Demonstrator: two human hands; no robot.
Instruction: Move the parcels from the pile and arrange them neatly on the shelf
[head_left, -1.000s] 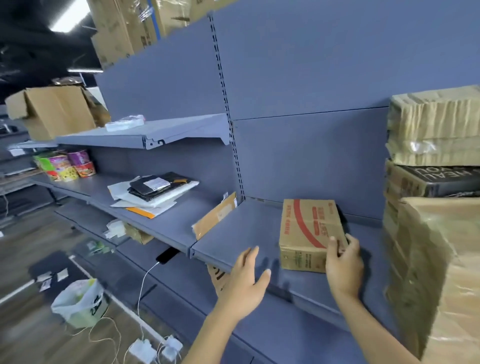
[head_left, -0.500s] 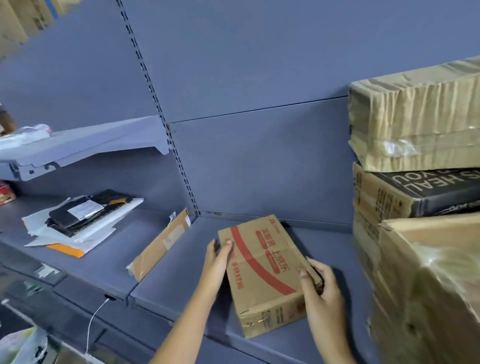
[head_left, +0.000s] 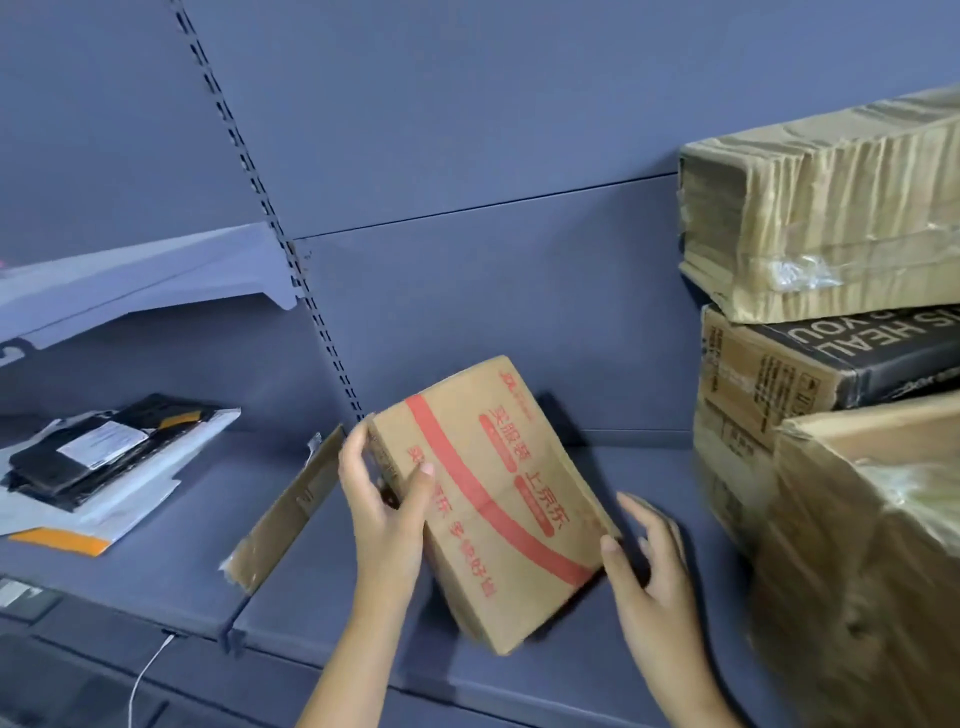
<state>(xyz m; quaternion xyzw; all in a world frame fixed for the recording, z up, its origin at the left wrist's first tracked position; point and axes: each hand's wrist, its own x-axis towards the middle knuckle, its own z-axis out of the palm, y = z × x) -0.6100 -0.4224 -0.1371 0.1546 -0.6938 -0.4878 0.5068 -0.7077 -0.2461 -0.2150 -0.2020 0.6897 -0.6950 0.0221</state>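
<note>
A brown cardboard parcel (head_left: 498, 499) with a red stripe and red print stands tilted on the blue shelf (head_left: 613, 670), raised off it at its far end. My left hand (head_left: 384, 514) grips its left edge, thumb on the printed face and fingers behind. My right hand (head_left: 649, 566) touches the parcel's lower right corner with the thumb, its fingers spread and fairly straight beside the box.
A stack of large taped cardboard boxes (head_left: 831, 322) fills the right side of the shelf. A flat piece of cardboard (head_left: 291, 509) leans at the shelf divider. Black and white mailers (head_left: 104, 457) lie on the left shelf bay. A white cable (head_left: 150, 670) hangs below.
The parcel lay flat on the shelf and is now turned and tipped up. My left hand moved from the air onto its left edge; my right hand slid to its lower right corner.
</note>
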